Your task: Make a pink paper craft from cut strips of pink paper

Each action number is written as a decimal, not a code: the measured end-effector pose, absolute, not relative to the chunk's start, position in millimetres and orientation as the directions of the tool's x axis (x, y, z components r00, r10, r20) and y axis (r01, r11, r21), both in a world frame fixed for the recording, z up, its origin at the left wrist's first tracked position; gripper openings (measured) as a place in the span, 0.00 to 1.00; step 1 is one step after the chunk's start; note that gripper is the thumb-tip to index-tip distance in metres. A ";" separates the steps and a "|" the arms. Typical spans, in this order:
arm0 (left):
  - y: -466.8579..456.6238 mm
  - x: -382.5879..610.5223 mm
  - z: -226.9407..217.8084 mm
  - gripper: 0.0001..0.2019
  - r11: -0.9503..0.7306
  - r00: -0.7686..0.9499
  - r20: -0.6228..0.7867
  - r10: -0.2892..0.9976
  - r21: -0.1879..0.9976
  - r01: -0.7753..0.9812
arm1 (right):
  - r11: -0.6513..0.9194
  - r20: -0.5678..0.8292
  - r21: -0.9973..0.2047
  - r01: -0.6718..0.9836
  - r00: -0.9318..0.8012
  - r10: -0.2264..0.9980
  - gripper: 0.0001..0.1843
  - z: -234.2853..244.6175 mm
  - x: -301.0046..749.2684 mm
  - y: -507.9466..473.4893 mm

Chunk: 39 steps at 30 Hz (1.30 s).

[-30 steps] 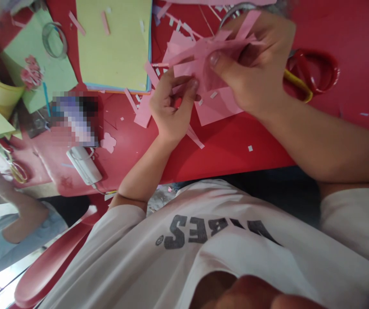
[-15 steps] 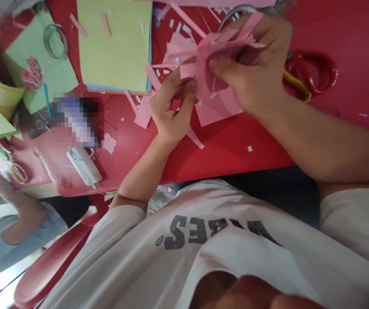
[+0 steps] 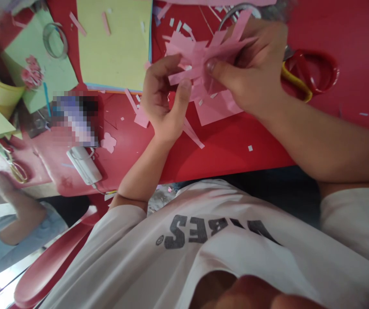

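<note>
My right grip (image 3: 251, 64) clenches the slit pink paper (image 3: 200, 64), my left grip (image 3: 161, 98) pinching its edge; the red-and-yellow scissors (image 3: 295, 79) lie unheld just beside my right grip.

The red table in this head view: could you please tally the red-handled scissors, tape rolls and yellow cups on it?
Red-handled scissors: 1
Clear tape roll: 1
Yellow cup: 1
Total: 3
A metal ring behind the right hand is too hidden to identify, so it is not counted.
</note>
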<state>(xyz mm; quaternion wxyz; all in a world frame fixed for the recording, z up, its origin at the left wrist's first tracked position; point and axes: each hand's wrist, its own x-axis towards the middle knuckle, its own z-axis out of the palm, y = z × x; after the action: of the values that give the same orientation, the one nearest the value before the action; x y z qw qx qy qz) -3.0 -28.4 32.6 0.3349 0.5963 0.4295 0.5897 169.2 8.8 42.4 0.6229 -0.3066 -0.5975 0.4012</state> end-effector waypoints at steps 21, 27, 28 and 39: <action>-20.1 -4.7 26.4 0.11 -0.632 0.056 0.644 0.763 0.723 0.280 | 0.454 0.454 -0.891 -0.009 0.007 0.891 0.06 40.5 168.6 6.2; -22.3 0.6 24.9 0.08 -0.535 -0.065 0.556 0.829 0.821 0.200 | 0.458 0.460 -0.888 0.051 0.052 0.886 0.04 35.2 168.8 7.0; -22.5 1.0 25.0 0.08 -0.522 -0.068 0.542 0.838 0.831 0.193 | 0.465 0.468 -0.884 0.052 0.049 0.883 0.04 35.2 169.3 6.8; -22.7 2.4 26.1 0.06 -0.499 -0.088 0.528 0.845 0.836 0.228 | 0.555 0.554 -0.823 0.124 -0.044 0.831 0.03 35.4 177.2 7.5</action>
<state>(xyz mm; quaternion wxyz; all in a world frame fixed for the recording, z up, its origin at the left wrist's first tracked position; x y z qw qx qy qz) 2.4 -22.7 26.1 0.2571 0.6242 0.4295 0.5997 177.2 7.5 35.4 0.5882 -0.3636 -0.6568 0.3007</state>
